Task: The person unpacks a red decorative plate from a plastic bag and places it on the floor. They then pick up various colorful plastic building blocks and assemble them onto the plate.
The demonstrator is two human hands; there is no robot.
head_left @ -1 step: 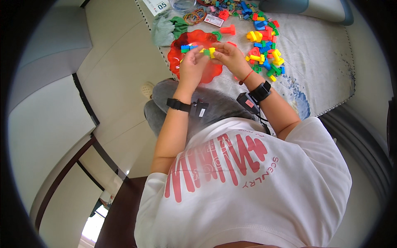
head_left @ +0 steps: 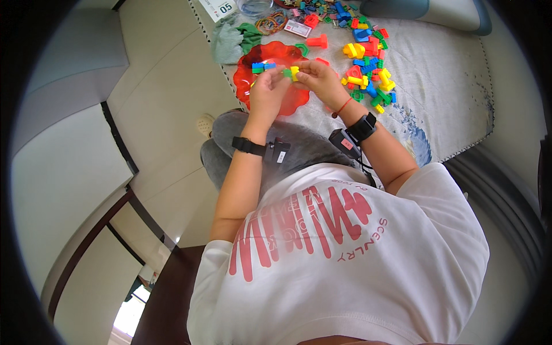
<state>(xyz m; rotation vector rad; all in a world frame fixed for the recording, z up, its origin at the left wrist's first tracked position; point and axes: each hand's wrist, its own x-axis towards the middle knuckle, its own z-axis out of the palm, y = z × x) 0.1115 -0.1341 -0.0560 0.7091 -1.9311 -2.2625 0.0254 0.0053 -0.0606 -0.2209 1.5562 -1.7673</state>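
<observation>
Between my fingertips I have a small yellow plastic piece [head_left: 295, 73], notched at its edge and roughly upright, pinched by my right hand [head_left: 322, 80]. Just to its left, at the fingertips of my left hand [head_left: 272, 85], is a small green piece [head_left: 287, 73], partly hidden and slightly blurred, so I cannot tell whether the two are joined. Both are over the right part of the red scalloped dish [head_left: 296, 103].

red bowl [head_left: 244, 61]: partly behind left hand [head_left: 267, 95] | clear container [head_left: 255, 6]: cut by top edge | green block [head_left: 287, 73]: blurred
</observation>
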